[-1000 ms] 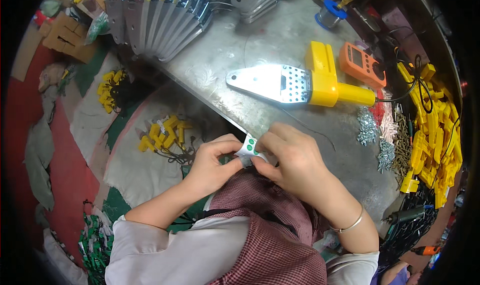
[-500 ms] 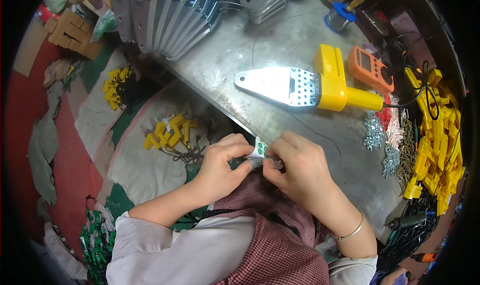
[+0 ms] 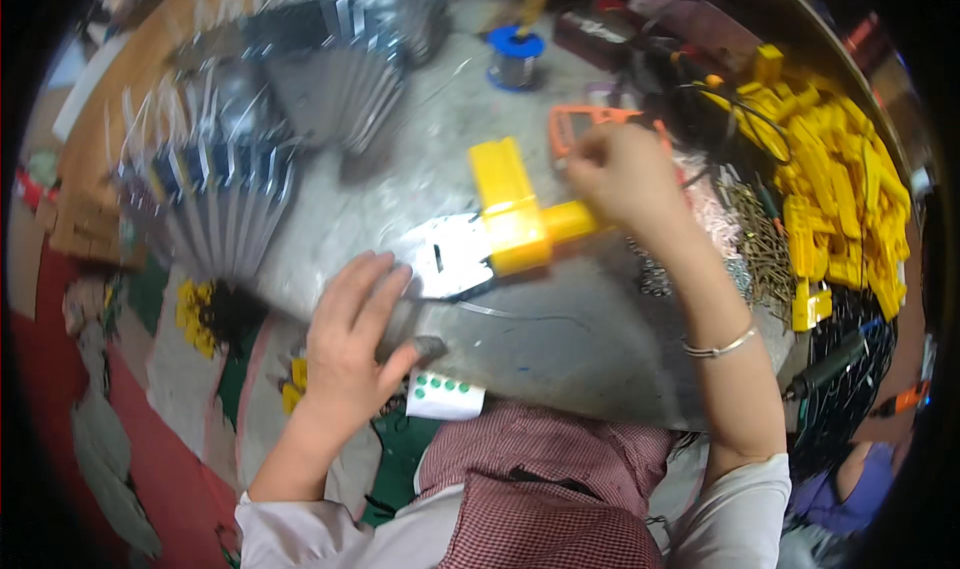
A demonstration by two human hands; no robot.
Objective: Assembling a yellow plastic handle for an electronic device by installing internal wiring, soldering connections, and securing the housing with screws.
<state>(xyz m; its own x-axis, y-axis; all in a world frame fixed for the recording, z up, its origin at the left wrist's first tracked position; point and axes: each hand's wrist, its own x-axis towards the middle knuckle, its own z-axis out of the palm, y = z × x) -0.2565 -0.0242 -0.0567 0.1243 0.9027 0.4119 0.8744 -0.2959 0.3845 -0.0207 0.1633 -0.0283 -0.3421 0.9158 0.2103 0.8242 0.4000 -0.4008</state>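
Observation:
A yellow pipe welding iron (image 3: 517,239) with a flat, shiny metal plate lies on the grey bench. Beside the plate's tip, my left hand (image 3: 350,339) has its fingers stretched and a grey cover on the thumb; whether it touches the plate is unclear. My right hand (image 3: 630,174) is over the yellow handle's end, partly covering the orange multimeter (image 3: 570,129). Its fingers are curled together, and what they pinch, if anything, is too blurred to see. A white sheet of green dot stickers (image 3: 445,399) lies at the bench's near edge, below my left thumb.
Fanned metal plates (image 3: 215,209) stand at the far left. A blue solder spool (image 3: 515,59) is at the back. On the right are screws (image 3: 760,234), a heap of yellow plastic housings (image 3: 840,179) and a dark power screwdriver (image 3: 825,369). Yellow parts hang below the bench's left edge.
My hands have parted from the sticker sheet, which now lies on the bench edge. The left has moved to the plate's tip, the right to the handle. The view has shifted.

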